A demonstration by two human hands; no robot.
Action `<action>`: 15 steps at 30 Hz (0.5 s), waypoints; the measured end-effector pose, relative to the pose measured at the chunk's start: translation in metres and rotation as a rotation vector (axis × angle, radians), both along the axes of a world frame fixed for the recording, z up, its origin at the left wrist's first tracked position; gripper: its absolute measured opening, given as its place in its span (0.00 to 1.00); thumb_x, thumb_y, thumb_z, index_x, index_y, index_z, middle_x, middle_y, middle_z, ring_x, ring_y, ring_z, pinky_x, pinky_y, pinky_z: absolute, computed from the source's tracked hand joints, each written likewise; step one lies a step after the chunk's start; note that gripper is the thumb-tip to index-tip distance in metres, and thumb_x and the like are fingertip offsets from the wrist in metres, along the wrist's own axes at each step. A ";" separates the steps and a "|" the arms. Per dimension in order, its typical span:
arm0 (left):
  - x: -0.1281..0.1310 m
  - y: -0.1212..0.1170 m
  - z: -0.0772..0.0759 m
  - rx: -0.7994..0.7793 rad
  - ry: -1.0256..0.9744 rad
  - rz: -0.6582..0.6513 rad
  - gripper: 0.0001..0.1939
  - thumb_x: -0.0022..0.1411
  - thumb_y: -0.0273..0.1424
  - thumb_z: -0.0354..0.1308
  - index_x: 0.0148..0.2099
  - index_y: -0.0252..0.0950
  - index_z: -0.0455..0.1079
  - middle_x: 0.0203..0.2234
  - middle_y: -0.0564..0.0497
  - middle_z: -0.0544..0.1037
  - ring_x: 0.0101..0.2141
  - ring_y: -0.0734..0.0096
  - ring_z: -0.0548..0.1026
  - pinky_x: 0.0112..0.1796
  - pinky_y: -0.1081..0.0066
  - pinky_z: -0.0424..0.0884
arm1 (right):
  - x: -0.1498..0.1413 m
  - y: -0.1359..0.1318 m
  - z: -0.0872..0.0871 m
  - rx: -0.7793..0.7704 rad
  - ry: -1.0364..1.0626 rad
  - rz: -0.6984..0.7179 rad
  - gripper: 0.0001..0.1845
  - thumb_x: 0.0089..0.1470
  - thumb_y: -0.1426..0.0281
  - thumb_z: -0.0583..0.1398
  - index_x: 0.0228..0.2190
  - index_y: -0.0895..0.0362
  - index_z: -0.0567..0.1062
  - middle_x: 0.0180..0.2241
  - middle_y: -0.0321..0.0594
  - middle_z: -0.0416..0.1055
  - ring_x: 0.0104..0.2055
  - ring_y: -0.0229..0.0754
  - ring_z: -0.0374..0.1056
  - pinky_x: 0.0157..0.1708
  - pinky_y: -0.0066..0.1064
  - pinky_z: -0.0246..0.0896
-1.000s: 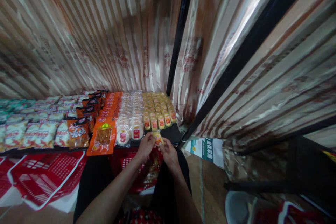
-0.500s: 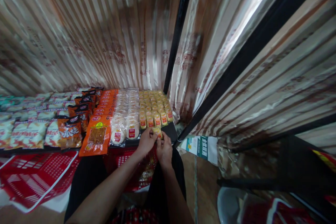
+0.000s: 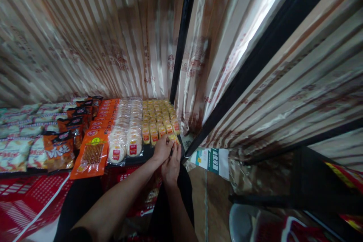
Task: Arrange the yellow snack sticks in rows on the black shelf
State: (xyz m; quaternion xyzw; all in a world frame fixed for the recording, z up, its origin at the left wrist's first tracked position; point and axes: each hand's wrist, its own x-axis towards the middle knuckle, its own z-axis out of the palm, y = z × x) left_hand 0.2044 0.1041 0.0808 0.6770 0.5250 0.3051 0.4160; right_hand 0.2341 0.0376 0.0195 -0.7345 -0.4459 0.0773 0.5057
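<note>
Both hands meet at the front right corner of the shelf. A small yellow snack packet with a red label is pinched in the fingers of my left hand. My right hand is closed at the near right side of that packet, its fingers together against it; its thumb is partly hidden. Just behind stand rows of matching yellow snack packets, their front faces turned toward me. Left of these lie clear-wrapped round white crackers with red labels.
Orange stick-snack bags, brown-orange bags and white bags fill the black shelf leftward. Red baskets stand below. Pleated curtain and black posts enclose the back and right. A printed bag lies on the floor.
My hands have moved the yellow packet forward and right, up close to the front row at the right end. The view has shifted somewhat to the right.
</note>
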 end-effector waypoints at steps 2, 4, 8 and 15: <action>0.006 0.004 -0.002 0.045 0.062 -0.006 0.04 0.58 0.31 0.52 0.34 0.35 0.65 0.27 0.50 0.73 0.29 0.70 0.72 0.33 0.71 0.65 | 0.004 0.002 -0.006 -0.011 -0.068 0.009 0.30 0.55 0.69 0.46 0.58 0.66 0.55 0.62 0.59 0.47 0.64 0.53 0.46 0.55 0.47 0.52; 0.011 0.006 0.000 0.084 0.101 -0.021 0.04 0.59 0.31 0.52 0.34 0.36 0.65 0.26 0.51 0.73 0.28 0.71 0.71 0.33 0.71 0.65 | 0.007 0.003 -0.011 -0.016 -0.125 0.014 0.30 0.54 0.69 0.47 0.58 0.67 0.56 0.61 0.61 0.49 0.63 0.54 0.47 0.55 0.50 0.52; 0.018 0.010 0.007 0.097 0.098 -0.073 0.04 0.58 0.30 0.51 0.33 0.37 0.66 0.27 0.50 0.72 0.31 0.67 0.71 0.37 0.67 0.65 | 0.013 0.006 -0.011 -0.027 -0.175 0.005 0.31 0.55 0.69 0.47 0.59 0.64 0.53 0.61 0.61 0.48 0.63 0.56 0.46 0.53 0.53 0.51; 0.030 0.021 0.007 0.128 -0.104 -0.020 0.04 0.52 0.26 0.55 0.28 0.40 0.66 0.32 0.47 0.72 0.39 0.59 0.69 0.46 0.63 0.62 | 0.021 0.016 -0.005 -0.024 -0.159 0.036 0.34 0.56 0.67 0.50 0.62 0.62 0.49 0.63 0.58 0.43 0.64 0.55 0.43 0.55 0.50 0.53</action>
